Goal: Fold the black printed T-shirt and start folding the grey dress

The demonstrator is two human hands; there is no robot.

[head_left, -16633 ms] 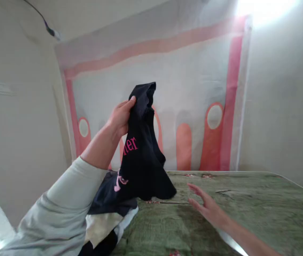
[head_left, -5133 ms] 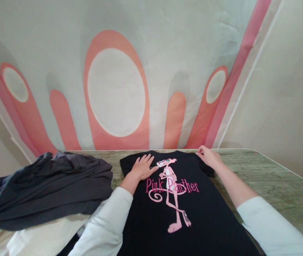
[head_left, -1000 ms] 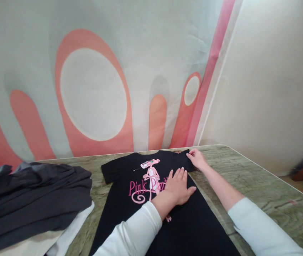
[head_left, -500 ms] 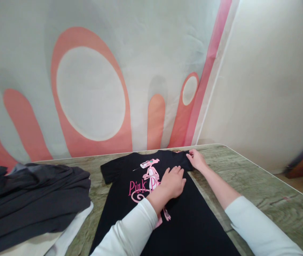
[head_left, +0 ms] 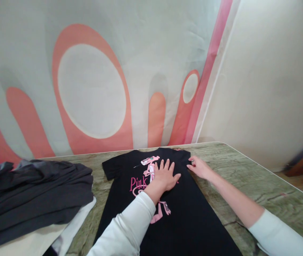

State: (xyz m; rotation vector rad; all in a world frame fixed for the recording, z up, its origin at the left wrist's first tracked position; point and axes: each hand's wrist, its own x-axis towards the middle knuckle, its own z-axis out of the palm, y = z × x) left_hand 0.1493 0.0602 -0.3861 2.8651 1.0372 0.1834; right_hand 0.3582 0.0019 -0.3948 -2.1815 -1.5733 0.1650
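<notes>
Black T-shirt (head_left: 188,220) lies print up on the table (head_left: 247,174), under the left hand (head_left: 164,176), just left of the right hand (head_left: 199,167). Left: palm down, fingers spread over the pink print (head_left: 157,215), gripping nothing. Right: thumb and fingers bent at the sleeve (head_left: 184,155) edge; can't tell if they pinch cloth or just touch it.

Reads as flattening. Best done with left palm as a light anchor, right drawing the cuff outward till the sleeve sits level; avoid dragging the body along.

Edges: table's back edge runs just beyond the collar, ahead of both hands, so little reach there. More room right of the right hand. Left of the left hand, past a strip of tabletop, dark clothes pile (head_left: 47,199) with pale cloth (head_left: 79,220) beneath limits sweeps. Hem runs out of frame, nearer the wearer.
</notes>
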